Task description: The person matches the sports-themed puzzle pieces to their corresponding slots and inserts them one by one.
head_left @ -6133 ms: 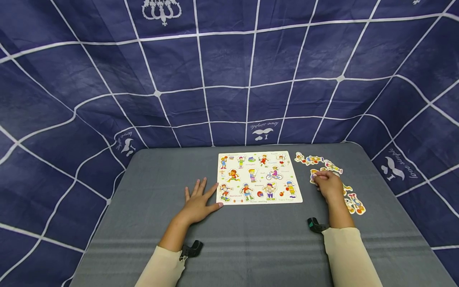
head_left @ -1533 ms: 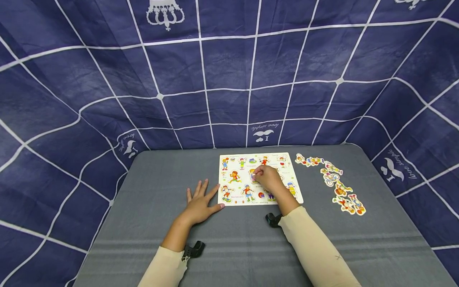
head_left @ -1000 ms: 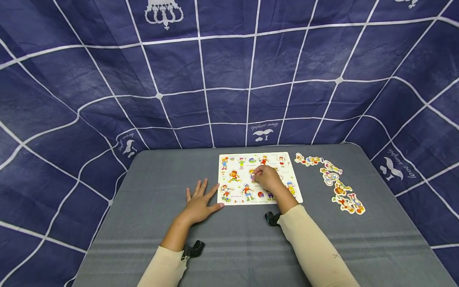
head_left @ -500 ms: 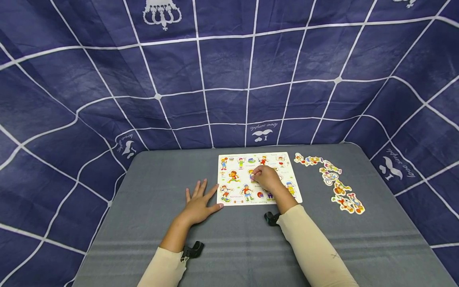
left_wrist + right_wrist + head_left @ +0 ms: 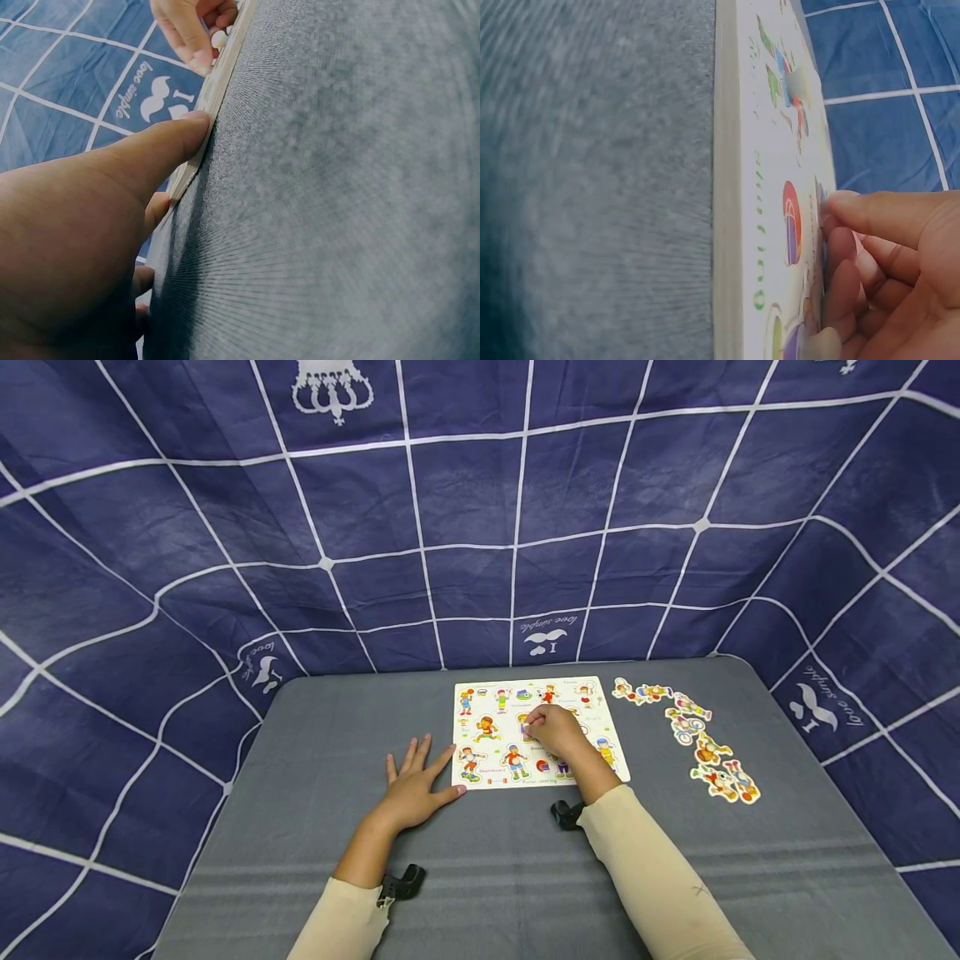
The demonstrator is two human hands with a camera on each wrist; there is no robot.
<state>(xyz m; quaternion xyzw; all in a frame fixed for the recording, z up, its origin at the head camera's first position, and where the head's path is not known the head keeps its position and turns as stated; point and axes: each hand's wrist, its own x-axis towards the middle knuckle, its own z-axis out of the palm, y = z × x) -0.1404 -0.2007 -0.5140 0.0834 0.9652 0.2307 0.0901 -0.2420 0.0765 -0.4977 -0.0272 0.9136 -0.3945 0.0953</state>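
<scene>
A cream puzzle board (image 5: pixel 507 739) with printed sports figures lies on the grey table in the head view. My left hand (image 5: pixel 412 793) rests palm down with spread fingers at its left side; thumb (image 5: pixel 184 135) and forefinger touch the board's edge. My right hand (image 5: pixel 561 733) is over the middle of the board, pinching a figure-shaped puzzle piece (image 5: pixel 523 727) with yellow and purple on it. That piece is partly hidden by the fingers. In the right wrist view the right thumb (image 5: pixel 862 214) and curled fingers are right at the board's face. White knobs (image 5: pixel 798 85) stand up from pieces there.
Several loose puzzle pieces (image 5: pixel 707 750) lie in a curved chain on the table to the right of the board. A blue cloth (image 5: pixel 480 581) with white grid lines hangs behind and at both sides of the grey table (image 5: pixel 480 877).
Since the oldest frame, my right hand has moved left from the loose pieces to the board's middle with a piece. Over the last second and a half both hands look nearly still.
</scene>
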